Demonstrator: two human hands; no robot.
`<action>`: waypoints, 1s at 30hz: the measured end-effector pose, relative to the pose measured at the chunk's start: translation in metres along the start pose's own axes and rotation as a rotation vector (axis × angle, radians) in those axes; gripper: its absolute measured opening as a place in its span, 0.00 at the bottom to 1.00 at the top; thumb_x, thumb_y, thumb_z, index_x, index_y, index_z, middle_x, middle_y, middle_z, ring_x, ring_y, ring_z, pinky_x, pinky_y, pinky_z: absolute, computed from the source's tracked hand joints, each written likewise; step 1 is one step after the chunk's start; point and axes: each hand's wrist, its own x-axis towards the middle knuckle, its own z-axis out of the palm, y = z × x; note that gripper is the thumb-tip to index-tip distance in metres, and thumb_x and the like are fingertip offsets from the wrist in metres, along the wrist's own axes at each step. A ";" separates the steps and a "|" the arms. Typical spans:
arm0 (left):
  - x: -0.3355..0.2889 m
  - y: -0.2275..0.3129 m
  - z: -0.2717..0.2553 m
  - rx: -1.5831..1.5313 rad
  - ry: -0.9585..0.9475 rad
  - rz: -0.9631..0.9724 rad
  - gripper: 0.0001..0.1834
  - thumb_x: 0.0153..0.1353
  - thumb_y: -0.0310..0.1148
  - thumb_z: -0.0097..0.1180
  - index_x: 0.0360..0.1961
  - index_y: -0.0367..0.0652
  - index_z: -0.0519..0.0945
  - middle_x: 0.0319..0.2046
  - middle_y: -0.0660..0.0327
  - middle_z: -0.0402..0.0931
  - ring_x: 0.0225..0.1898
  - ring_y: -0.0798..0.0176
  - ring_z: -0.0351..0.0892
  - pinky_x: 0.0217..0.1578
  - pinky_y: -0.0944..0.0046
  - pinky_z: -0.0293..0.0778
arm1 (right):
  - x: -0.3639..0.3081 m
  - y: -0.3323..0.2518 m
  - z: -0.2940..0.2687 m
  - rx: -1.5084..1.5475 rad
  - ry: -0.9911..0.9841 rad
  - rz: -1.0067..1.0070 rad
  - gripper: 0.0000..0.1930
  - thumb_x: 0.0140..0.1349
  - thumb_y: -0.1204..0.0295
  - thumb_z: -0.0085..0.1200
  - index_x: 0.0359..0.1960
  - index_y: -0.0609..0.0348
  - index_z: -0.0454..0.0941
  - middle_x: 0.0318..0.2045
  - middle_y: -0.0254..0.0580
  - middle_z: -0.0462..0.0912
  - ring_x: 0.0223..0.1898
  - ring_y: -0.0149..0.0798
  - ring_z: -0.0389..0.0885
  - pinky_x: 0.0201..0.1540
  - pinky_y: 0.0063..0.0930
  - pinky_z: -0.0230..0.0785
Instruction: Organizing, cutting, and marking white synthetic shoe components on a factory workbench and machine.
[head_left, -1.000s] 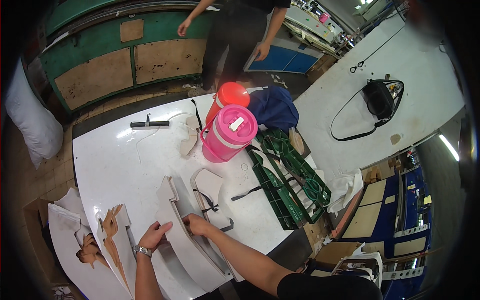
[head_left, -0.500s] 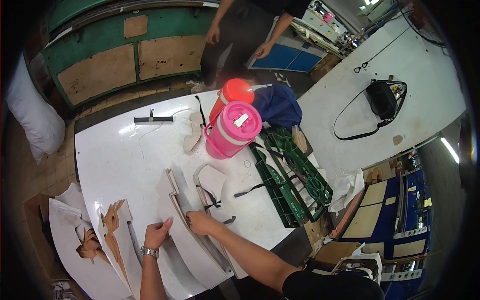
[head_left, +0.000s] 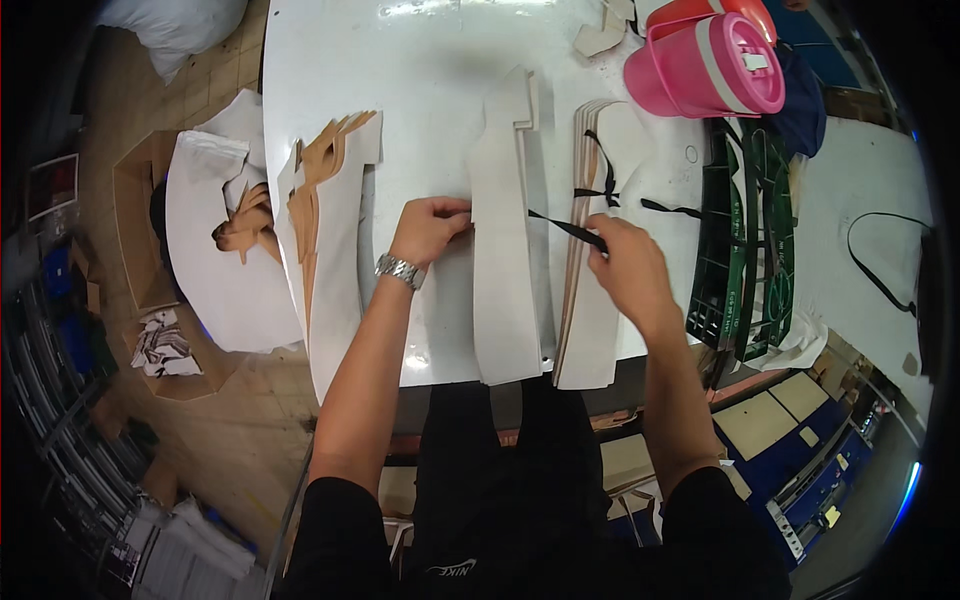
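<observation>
Between my hands lies a stack of long white card pieces (head_left: 505,250) with a notch near its far end. My left hand (head_left: 435,230), with a metal watch on the wrist, is at the stack's left edge, fingers closed together; what they pinch, if anything, is hidden. My right hand (head_left: 632,265) grips a black fabric strip (head_left: 562,227), stretched from the stack's right edge. Under and beside this hand is a second card bundle (head_left: 590,330), with a black tie (head_left: 598,190) knotted round it.
Left on the white table (head_left: 420,120) lies a stack of card with brown layers (head_left: 335,210). Beyond it, more white card (head_left: 215,290) sits by a cardboard box (head_left: 145,220). A pink jug (head_left: 690,70) and green plastic racks (head_left: 745,240) stand at right.
My view has swung downward and right hand has moved from the stack's edge to pull a black strip out to the right. Left hand has come to the stack's left edge.
</observation>
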 end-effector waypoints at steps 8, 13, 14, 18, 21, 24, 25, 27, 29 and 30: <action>0.001 0.000 -0.019 0.474 0.110 0.138 0.10 0.69 0.24 0.64 0.48 0.31 0.87 0.37 0.58 0.89 0.34 0.68 0.86 0.38 0.67 0.83 | -0.012 0.034 -0.022 0.496 -0.110 0.135 0.12 0.69 0.76 0.61 0.52 0.65 0.81 0.28 0.40 0.83 0.29 0.32 0.81 0.35 0.26 0.73; -0.019 0.022 -0.032 0.902 0.141 0.185 0.11 0.69 0.31 0.65 0.45 0.34 0.87 0.32 0.56 0.88 0.30 0.66 0.84 0.36 0.62 0.80 | 0.002 0.036 -0.003 0.963 -0.139 0.323 0.11 0.75 0.73 0.56 0.54 0.63 0.77 0.28 0.38 0.84 0.25 0.29 0.82 0.29 0.24 0.73; -0.023 0.028 -0.034 0.943 0.186 0.253 0.11 0.69 0.34 0.65 0.40 0.34 0.86 0.31 0.55 0.86 0.29 0.64 0.83 0.36 0.62 0.79 | 0.008 0.034 0.002 0.963 -0.112 0.354 0.11 0.77 0.70 0.56 0.54 0.61 0.76 0.27 0.39 0.85 0.24 0.29 0.81 0.27 0.25 0.72; -0.033 0.048 -0.043 0.876 0.189 0.229 0.13 0.69 0.36 0.64 0.35 0.35 0.81 0.34 0.54 0.88 0.32 0.60 0.83 0.39 0.61 0.79 | 0.027 0.027 0.018 1.378 -0.086 0.505 0.14 0.77 0.66 0.58 0.57 0.58 0.77 0.37 0.41 0.89 0.34 0.32 0.87 0.36 0.27 0.77; -0.036 0.048 -0.047 0.410 0.064 0.307 0.11 0.71 0.34 0.62 0.34 0.38 0.80 0.44 0.58 0.89 0.37 0.68 0.81 0.43 0.64 0.78 | 0.023 0.019 0.020 1.749 -0.259 0.386 0.17 0.77 0.70 0.57 0.64 0.60 0.75 0.52 0.47 0.88 0.52 0.37 0.89 0.49 0.28 0.79; -0.037 0.041 -0.044 0.208 -0.020 0.441 0.09 0.73 0.33 0.60 0.34 0.44 0.78 0.51 0.58 0.89 0.44 0.71 0.82 0.43 0.66 0.77 | 0.012 0.010 0.019 1.734 -0.317 0.273 0.20 0.76 0.75 0.55 0.68 0.63 0.74 0.62 0.50 0.84 0.65 0.41 0.82 0.57 0.32 0.79; -0.036 0.039 -0.041 0.209 -0.019 0.426 0.09 0.73 0.33 0.60 0.34 0.44 0.78 0.51 0.58 0.89 0.44 0.71 0.82 0.43 0.66 0.77 | 0.011 0.006 0.020 1.739 -0.342 0.143 0.20 0.76 0.75 0.54 0.68 0.63 0.74 0.62 0.50 0.84 0.66 0.41 0.82 0.57 0.32 0.79; -0.034 0.034 -0.032 0.034 -0.100 0.422 0.10 0.75 0.31 0.57 0.32 0.46 0.77 0.55 0.52 0.88 0.48 0.70 0.83 0.46 0.68 0.77 | 0.014 0.000 0.023 1.628 -0.242 0.182 0.20 0.76 0.75 0.55 0.66 0.64 0.75 0.61 0.49 0.84 0.65 0.41 0.83 0.55 0.31 0.80; -0.031 0.030 -0.019 -0.061 -0.136 0.439 0.08 0.73 0.31 0.62 0.36 0.41 0.79 0.49 0.58 0.89 0.42 0.73 0.79 0.48 0.68 0.77 | 0.019 -0.002 0.025 1.526 -0.143 0.187 0.19 0.75 0.74 0.56 0.65 0.65 0.77 0.60 0.49 0.85 0.63 0.41 0.84 0.53 0.30 0.80; -0.030 0.029 -0.011 -0.022 -0.127 0.468 0.07 0.73 0.31 0.62 0.38 0.40 0.81 0.46 0.59 0.89 0.41 0.72 0.80 0.47 0.68 0.77 | 0.024 -0.001 0.026 1.380 -0.106 0.301 0.17 0.75 0.72 0.58 0.61 0.66 0.80 0.58 0.49 0.86 0.60 0.40 0.86 0.50 0.28 0.80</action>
